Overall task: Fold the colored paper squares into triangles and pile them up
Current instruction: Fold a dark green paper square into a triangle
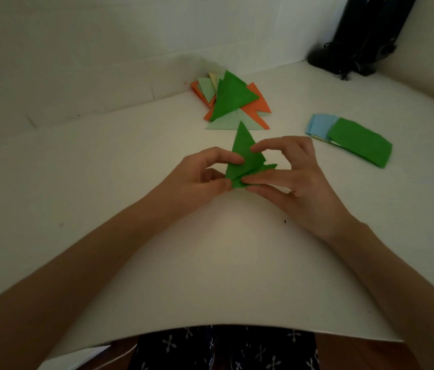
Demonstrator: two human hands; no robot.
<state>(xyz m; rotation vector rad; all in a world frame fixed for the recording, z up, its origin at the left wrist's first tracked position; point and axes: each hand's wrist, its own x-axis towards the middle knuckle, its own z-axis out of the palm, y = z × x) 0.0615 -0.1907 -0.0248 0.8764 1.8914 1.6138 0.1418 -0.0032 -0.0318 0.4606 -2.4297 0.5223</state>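
The green sheet (242, 153) is at the middle of the desk (210, 263); I cannot tell whether it is lifted or resting on the desk. It is half folded: one flap stands up to a point and a second pokes out low on the right. The left hand (200, 174) pinches its lower left edge between thumb and forefinger. The right hand (296, 177) pinches the lower right corner, its forefinger touching the upright flap. Both hands are clamped on the one sheet, close together.

The paper looks thin and almost weightless, its face slightly crinkled. It probably bends at any touch and takes a crease readily, and a wrong crease would likely stay. Light pinches at the corners and along the fold seem safest, with the edge pressed flat on the desk to sharpen it.

The pile (233, 100) of triangles, green, orange and pale green, lies near the desk's far edge. A stack (357, 141) of unfolded squares, green over blue, lies toward the right edge, well apart from the hands.
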